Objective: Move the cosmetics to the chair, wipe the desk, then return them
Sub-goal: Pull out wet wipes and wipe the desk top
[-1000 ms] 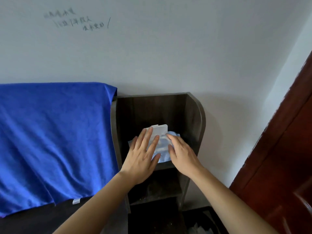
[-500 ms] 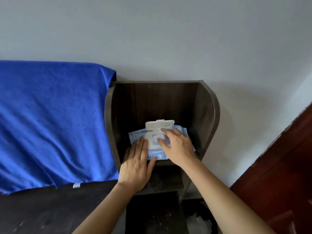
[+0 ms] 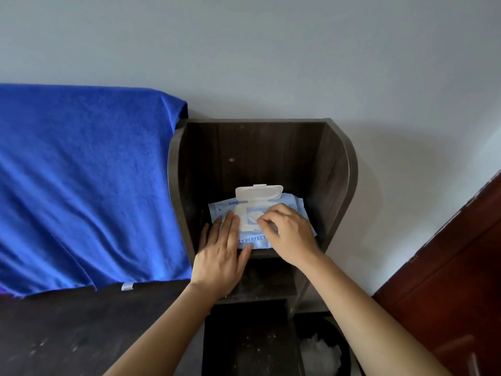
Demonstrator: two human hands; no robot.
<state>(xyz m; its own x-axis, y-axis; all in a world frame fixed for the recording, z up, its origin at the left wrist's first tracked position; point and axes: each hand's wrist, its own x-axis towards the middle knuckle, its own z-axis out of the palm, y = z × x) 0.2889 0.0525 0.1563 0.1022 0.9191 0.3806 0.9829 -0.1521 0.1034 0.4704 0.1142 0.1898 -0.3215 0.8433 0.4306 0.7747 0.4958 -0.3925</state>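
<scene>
The right hand (image 3: 290, 234) had its thumb and forefinger curled into a pinch at the opening of a pale blue soft plastic pack of wet wipes (image 3: 252, 238). Whether a wipe or only the seal sat between those fingertips (image 3: 264, 219) was too small to tell. The left hand (image 3: 219, 256) lay flat with fingers spread, pressing the pack's left end down.

The pack's white hinged plastic lid (image 3: 259, 192) stood open at the far edge. A second before, the left fingers had covered that lid area; half a second before, the right fingers had lain straight over the opening. The change to a pinch suggested the wiping step was being prepared, with a wipe about to be drawn out while the pack was held still.

The pack lay in the top compartment of a dark brown wooden shelf unit (image 3: 336, 169). A bright blue towel (image 3: 81, 180) was draped to its left, above the dark desk surface (image 3: 67, 329). No cosmetics and no chair showed in this view, so their whereabouts could not be told. A reddish-brown wooden door (image 3: 447, 280) stood at the right.
</scene>
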